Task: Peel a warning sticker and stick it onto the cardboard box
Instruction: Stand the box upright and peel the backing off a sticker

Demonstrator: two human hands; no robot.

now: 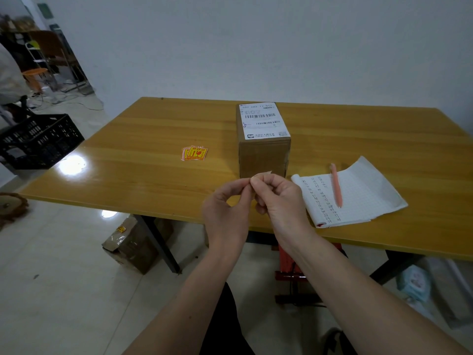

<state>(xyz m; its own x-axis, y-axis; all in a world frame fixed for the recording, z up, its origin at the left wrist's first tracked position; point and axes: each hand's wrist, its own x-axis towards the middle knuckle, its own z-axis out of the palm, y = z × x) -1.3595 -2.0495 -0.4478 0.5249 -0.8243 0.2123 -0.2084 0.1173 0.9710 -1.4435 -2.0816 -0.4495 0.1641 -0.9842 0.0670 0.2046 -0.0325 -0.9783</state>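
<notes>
Head view: both hands raised together over the near edge of the wooden worktop, just in front of the cardboard box. Pinched between them, a small pale sticker, only a thin cream-coloured corner showing above the knuckles, printed face not visible, rest hidden inside the grip. Left hand with thumb and forefinger pressed together at the sticker's left edge, other fingers curled loosely below. Right hand with fingers bent over and closed on the same piece from the right, thumb tucked behind; fingertips of both hands touching one another at the pinch point. Impossible to tell whether backing and sticker are already apart. Box upright and brown, taller than wide, a white shipping label with barcodes covering its top face, front face plain with a faint seam across the middle. To the left of the box, well apart from the hands, a small fanned pile of red-and-yellow warning stickers flat on the worktop. To the right, an open squared notebook with handwritten columns, a pink pen lying along its page. Beyond the worktop's left end, a black plastic crate on the floor; beneath, a taped parcel.
</notes>
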